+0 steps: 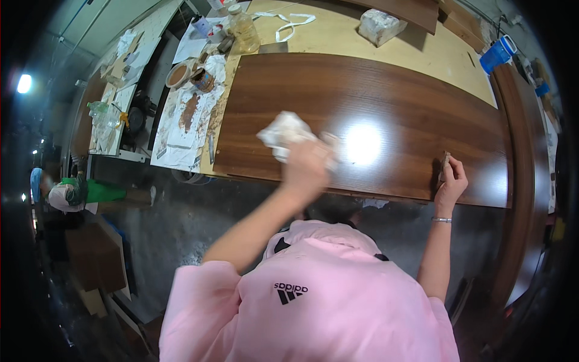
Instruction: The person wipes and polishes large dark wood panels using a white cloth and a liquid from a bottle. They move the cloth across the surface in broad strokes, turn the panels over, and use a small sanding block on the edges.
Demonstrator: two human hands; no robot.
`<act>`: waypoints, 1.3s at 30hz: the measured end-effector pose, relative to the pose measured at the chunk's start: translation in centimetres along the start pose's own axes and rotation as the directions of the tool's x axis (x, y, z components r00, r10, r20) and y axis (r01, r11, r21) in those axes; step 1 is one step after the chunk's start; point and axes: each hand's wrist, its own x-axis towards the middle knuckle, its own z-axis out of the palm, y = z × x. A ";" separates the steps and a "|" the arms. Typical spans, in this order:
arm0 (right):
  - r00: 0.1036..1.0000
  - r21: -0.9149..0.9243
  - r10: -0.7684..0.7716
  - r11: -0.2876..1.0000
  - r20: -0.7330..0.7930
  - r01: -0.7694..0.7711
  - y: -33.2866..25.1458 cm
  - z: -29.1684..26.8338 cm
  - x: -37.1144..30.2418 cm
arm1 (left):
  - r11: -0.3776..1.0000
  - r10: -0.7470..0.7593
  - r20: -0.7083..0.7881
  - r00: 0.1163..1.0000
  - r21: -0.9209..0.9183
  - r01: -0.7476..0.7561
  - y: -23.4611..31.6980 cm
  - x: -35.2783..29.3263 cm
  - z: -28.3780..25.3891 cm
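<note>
A dark brown wood-grain panel [362,90] lies flat in front of me, with a bright light reflected near its middle. My left hand [306,166], smeared by motion, is closed on a crumpled white cloth [288,131] over the panel's left half. The cloth seems to lie against the surface. By the panel's near right edge, my right hand [452,184] pinches a small flat greyish-brown piece [444,164] held on edge. Its exact kind is too small to tell.
Left of the panel, a stained sheet [181,127] bears an open tin [202,79] and a tub of brown paste [178,75]. Behind stand a clear jar [244,30], a wrapped white block [381,27] and a blue cup [498,54]. Another person [66,194] is at far left.
</note>
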 end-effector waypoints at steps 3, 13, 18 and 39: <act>0.999 -0.018 0.001 1.000 0.033 -0.001 0.1 -0.4 0.1 | 0.987 0.067 0.160 0.985 -0.155 -0.042 6.3 -0.2 -0.3; 1.000 0.015 0.017 1.000 0.026 -0.018 -0.4 0.3 -0.2 | 0.996 0.018 0.242 0.970 -0.085 0.003 2.3 -2.3 -4.6; 1.000 0.050 0.002 0.999 0.013 -0.003 0.1 -0.4 0.0 | 0.965 0.121 0.314 0.942 -0.261 -0.037 3.8 0.9 -2.1; 1.000 0.076 -0.008 0.997 -0.010 0.008 -0.8 0.7 -0.3 | 0.933 0.278 0.400 0.873 -0.328 -0.146 1.7 -0.1 -3.9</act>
